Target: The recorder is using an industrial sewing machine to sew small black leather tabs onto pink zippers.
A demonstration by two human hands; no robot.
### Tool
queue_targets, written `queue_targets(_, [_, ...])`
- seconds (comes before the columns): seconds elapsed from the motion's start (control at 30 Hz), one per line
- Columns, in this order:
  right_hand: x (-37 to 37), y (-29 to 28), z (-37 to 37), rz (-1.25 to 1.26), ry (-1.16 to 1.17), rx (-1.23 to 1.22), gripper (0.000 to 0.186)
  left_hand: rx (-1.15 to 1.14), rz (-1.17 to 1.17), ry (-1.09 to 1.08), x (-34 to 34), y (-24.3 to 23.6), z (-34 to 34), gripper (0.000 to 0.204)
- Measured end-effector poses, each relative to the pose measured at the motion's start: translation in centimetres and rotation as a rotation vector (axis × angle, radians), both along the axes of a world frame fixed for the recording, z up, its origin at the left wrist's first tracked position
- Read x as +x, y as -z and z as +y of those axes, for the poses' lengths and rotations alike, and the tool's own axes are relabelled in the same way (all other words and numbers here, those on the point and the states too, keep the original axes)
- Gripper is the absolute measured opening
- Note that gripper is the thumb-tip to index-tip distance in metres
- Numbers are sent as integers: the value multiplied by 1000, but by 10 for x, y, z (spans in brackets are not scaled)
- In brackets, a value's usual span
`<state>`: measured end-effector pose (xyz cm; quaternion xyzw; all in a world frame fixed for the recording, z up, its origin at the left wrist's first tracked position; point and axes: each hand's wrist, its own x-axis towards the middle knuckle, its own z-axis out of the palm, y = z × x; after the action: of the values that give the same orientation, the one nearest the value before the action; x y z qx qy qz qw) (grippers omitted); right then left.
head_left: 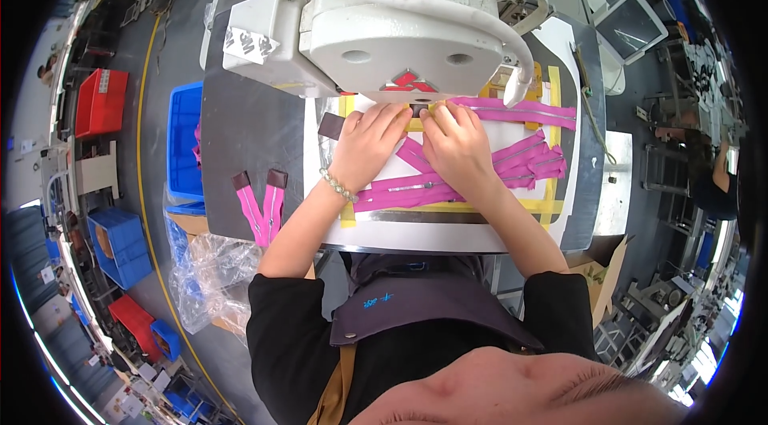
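Observation:
Under the head of a white sewing machine point(392, 41), my two hands meet with fingertips almost touching. My left hand point(370, 143) has its fingers bent and closed beside a small dark piece point(418, 110); what they grip is mostly hidden. My right hand point(458, 146) is closed, its fingertips at the near end of a pink zipper point(520, 112) that stretches off to the right. More pink zippers point(408, 191) lie crossed beneath and beside my right hand. A dark brown patch point(330, 126) rests just left of my left hand.
Two pink zippers with brown end tabs point(262, 205) lie at the table's left. Yellow tape point(347, 213) marks the white work surface point(384, 234). Left of the table stand a blue bin point(185, 141) and clear plastic wrapping point(212, 277); an open carton point(606, 273) is at the right.

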<state>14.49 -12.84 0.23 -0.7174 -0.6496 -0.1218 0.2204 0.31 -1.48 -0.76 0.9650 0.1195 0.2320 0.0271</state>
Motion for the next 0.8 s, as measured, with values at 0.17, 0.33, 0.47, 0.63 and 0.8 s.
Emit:
queue_targets(0.17, [0,0,0,13,1,-10,24,-3,5,-28,0,3,0,42])
queue_targets(0.33, [1,3,-1,11,-2,-2,25,-28,38,-43,4,-3,-2,46])
queue_targets(0.47, [1,2,-1,10,-5,-7,26,-39,44,-61,2,-3,-1,47])
queue_targets(0.63, [1,2,-1,7,-10,-4,27,-25,76,-57,2,0,-2,46])
queue_targets(0.8, [2,3,-1,0,-4,-16,26,60,136,-135,6,-7,-9,40])
